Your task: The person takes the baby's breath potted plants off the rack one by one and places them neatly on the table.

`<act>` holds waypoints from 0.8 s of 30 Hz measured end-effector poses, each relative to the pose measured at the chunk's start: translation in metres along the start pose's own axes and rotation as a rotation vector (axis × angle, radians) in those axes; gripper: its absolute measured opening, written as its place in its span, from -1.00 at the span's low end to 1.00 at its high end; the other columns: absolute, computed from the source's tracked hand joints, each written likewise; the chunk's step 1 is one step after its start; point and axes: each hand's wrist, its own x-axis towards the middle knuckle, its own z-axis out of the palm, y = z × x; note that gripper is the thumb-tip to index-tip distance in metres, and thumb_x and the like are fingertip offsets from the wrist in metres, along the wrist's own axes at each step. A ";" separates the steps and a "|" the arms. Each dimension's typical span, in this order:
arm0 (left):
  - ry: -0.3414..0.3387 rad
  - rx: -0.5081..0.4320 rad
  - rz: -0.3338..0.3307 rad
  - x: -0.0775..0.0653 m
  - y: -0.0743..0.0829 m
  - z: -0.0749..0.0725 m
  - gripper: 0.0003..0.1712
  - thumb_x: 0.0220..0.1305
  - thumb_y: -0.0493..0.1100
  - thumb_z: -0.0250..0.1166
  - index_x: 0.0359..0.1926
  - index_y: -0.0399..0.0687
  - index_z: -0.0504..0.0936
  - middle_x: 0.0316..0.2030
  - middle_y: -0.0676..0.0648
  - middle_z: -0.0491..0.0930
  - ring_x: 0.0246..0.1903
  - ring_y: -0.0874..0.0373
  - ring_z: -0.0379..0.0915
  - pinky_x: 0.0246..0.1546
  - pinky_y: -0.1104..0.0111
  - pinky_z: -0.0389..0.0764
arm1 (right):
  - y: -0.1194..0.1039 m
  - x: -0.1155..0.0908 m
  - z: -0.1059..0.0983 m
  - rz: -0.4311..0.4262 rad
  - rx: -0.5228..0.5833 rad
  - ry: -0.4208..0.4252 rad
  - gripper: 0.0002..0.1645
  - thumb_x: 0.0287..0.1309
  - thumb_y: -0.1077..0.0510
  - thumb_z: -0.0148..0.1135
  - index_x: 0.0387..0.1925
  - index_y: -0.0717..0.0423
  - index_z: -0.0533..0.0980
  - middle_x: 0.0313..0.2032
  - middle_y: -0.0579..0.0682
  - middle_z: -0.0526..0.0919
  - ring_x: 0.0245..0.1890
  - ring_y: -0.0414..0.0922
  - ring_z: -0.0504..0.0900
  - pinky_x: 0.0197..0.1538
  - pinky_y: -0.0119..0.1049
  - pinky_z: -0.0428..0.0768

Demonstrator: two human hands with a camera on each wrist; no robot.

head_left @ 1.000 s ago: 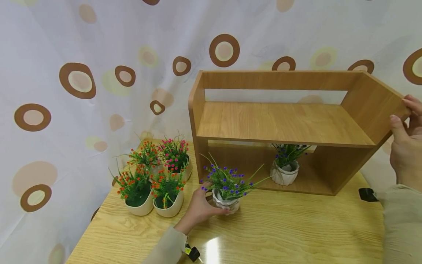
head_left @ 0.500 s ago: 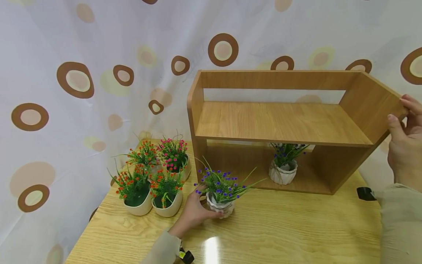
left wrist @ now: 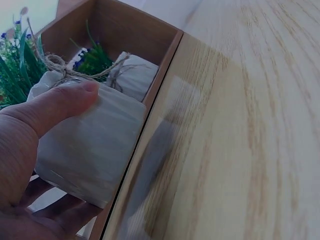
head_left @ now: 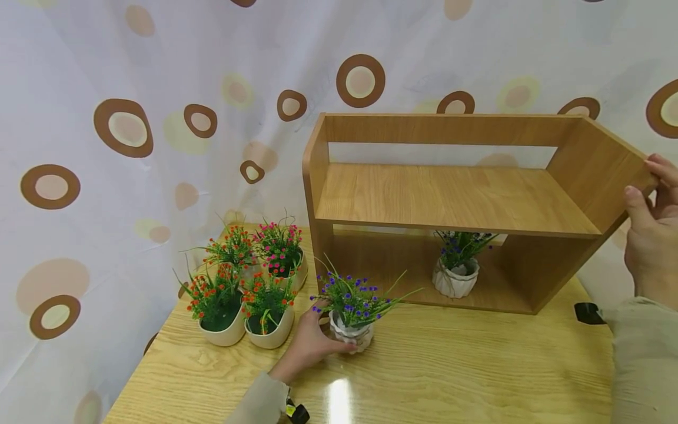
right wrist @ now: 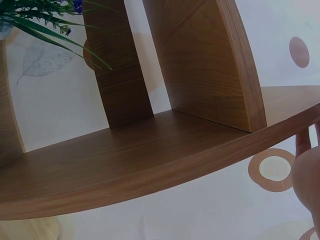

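Note:
My left hand (head_left: 309, 344) grips a wrinkled white flowerpot (head_left: 354, 333) with blue-purple artificial flowers, in front of the shelf's left end in the head view. In the left wrist view, my thumb (left wrist: 60, 105) lies across the pot's side, below a twine bow (left wrist: 62, 70), and the fingers go underneath. My right hand (head_left: 654, 235) holds the front edge of the right side panel of a two-tier wooden shelf (head_left: 455, 197), thumb on the inner face. A similar white pot (head_left: 455, 281) with dark blue and white flowers stands on the lower tier.
Left of the shelf, several cream pots are grouped on the wooden table (head_left: 466, 365): orange flowers (head_left: 267, 324) in front and magenta ones (head_left: 281, 253) behind. A patterned curtain (head_left: 212, 59) hangs behind. The upper tier is bare wood.
My left hand has drawn the held flowerpot a little left and toward me, away from the shelf. My right hand keeps its hold on the shelf's side panel.

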 end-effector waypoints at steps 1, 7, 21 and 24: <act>-0.004 -0.007 -0.003 0.000 -0.001 0.000 0.16 -0.24 -0.05 0.79 0.41 -0.10 0.40 0.33 -0.17 0.48 0.29 -0.21 0.49 0.28 -0.03 0.59 | 0.000 0.000 0.000 -0.001 -0.002 -0.001 -0.44 0.37 0.57 -0.01 0.25 0.10 0.54 0.44 -0.06 0.39 0.53 -0.10 0.20 0.59 -0.45 0.09; -0.017 -0.012 -0.016 0.001 -0.004 0.000 0.14 -0.24 -0.06 0.79 0.40 -0.08 0.41 0.33 -0.19 0.49 0.27 -0.23 0.51 0.27 -0.04 0.60 | -0.002 -0.001 0.000 -0.008 -0.022 -0.006 -0.44 0.38 0.56 0.00 0.26 0.10 0.54 0.44 -0.06 0.40 0.53 -0.11 0.20 0.60 -0.46 0.07; -0.040 -0.002 -0.027 0.001 -0.011 -0.001 0.15 -0.24 -0.07 0.79 0.42 -0.01 0.41 0.25 -0.17 0.57 0.19 -0.09 0.59 0.20 0.11 0.64 | 0.000 -0.001 0.000 -0.021 -0.014 -0.008 -0.44 0.36 0.58 0.00 0.25 0.12 0.54 0.43 -0.05 0.40 0.53 -0.10 0.21 0.60 -0.44 0.08; -0.055 -0.023 -0.029 0.001 -0.012 -0.002 0.16 -0.23 -0.11 0.79 0.42 -0.03 0.39 0.24 -0.17 0.58 0.12 -0.03 0.64 0.09 0.30 0.67 | -0.001 0.000 -0.001 -0.018 -0.026 -0.007 -0.44 0.37 0.57 0.01 0.26 0.11 0.54 0.43 -0.06 0.40 0.53 -0.11 0.21 0.60 -0.44 0.06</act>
